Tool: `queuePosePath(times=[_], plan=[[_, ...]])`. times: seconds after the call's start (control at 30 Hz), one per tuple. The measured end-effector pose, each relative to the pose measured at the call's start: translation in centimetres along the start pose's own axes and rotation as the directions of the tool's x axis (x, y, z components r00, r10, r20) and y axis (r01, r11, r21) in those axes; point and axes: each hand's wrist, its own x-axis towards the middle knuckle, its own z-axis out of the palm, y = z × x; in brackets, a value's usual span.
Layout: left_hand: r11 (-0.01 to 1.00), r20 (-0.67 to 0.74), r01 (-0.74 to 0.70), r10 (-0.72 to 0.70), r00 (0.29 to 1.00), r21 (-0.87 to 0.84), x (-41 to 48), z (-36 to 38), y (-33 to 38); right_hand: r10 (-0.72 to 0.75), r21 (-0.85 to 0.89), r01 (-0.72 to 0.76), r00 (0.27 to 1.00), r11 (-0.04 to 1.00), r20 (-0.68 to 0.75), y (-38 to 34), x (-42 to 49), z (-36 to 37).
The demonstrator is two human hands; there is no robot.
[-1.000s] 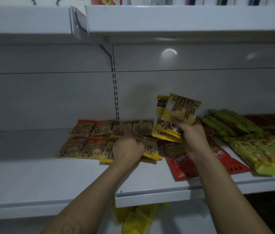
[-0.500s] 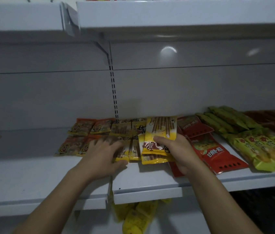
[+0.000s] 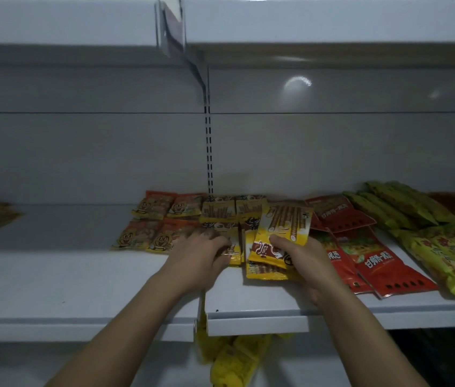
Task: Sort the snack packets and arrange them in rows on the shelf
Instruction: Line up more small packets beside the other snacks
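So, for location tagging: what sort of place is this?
Probably a shop: white metal shelf, slotted upright strip, and repeated orange snack packets and red snack packets laid in rows.

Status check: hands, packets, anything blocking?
Right hand grips yellow stick packets, tilted up. Left hand on flat yellow packet, grip unclear. Red packets lie close on right; nothing blocking seen.
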Motion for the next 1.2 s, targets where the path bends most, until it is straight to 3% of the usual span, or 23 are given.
queuePosePath(times=[0.07, 0.17, 0.3, 0.4, 0.47, 0.67, 0.8, 0.9, 0.97, 1.03, 1.13, 1.2], plan=[[0.995, -0.06, 0.012, -0.018, 0.998, -0.101, 0.1, -0.4, 0.2, -0.018, 0.063, 0.016, 0.999, 0.998, 0.032, -0.2, 0.0, -0.2], [0.898, -0.059, 0.078, -0.114, 0.992, -0.433, 0.7, -1.6, 1.2, -0.069, 0.149, 0.057, 0.994, 0.987, 0.081, -0.9, 0.2, -0.1], [0.623, 0.064, 0.171, -0.19, 0.98, -0.764, 1.9, -2.6, 2.9, -0.1, 0.18, 0.082, 0.99, 0.98, 0.095, -2.1, 0.4, 1.1], [0.411, 0.115, 0.252, -0.329, 0.937, -0.876, 2.6, -3.1, 2.8, -0.112, 0.139, 0.099, 0.989, 0.985, 0.093, -2.8, 0.5, 1.9], [0.345, 0.125, 0.28, -0.41, 0.904, -0.896, 2.8, -3.4, 2.1, -0.094, 0.127, 0.087, 0.994, 0.988, 0.048, -3.1, 0.6, 2.1], [0.328, 0.116, 0.365, -0.585, 0.802, -0.872, 4.2, -3.2, -1.8, 0.051, 0.231, -0.024, 0.992, 0.973, -0.112, -4.2, 2.5, 0.7], [0.519, 0.103, 0.498, -0.613, 0.783, -0.694, 6.8, -3.2, -4.0, 0.002, 0.066, 0.004, 0.995, 0.998, -0.099, -4.8, 4.2, -0.5], [0.614, 0.038, 0.49, -0.599, 0.8, -0.618, 8.4, -2.7, -5.0, -0.056, -0.173, 0.042, 0.995, 0.984, -0.079, -6.3, 5.5, -1.0], [0.64, 0.043, 0.464, -0.558, 0.829, -0.612, 9.4, -1.9, -5.3, -0.155, -0.42, 0.111, 0.985, 0.901, -0.072, -7.8, 6.4, -1.2], [0.626, 0.067, 0.461, -0.547, 0.834, -0.629, 10.5, -1.2, -5.3, -0.287, -0.645, 0.244, 0.957, 0.724, 0.041, -9.4, 7.5, -1.2], [0.62, 0.077, 0.509, -0.587, 0.806, -0.597, 12.1, -0.5, -5.3, -0.316, -0.89, 0.371, 0.905, 0.264, 0.284, -10.9, 9.9, -0.5], [0.66, 0.078, 0.508, -0.566, 0.821, -0.553, 12.7, -0.2, -5.7, -0.274, -0.925, 0.379, 0.889, -0.012, 0.368, -11.0, 12.1, 1.0]])
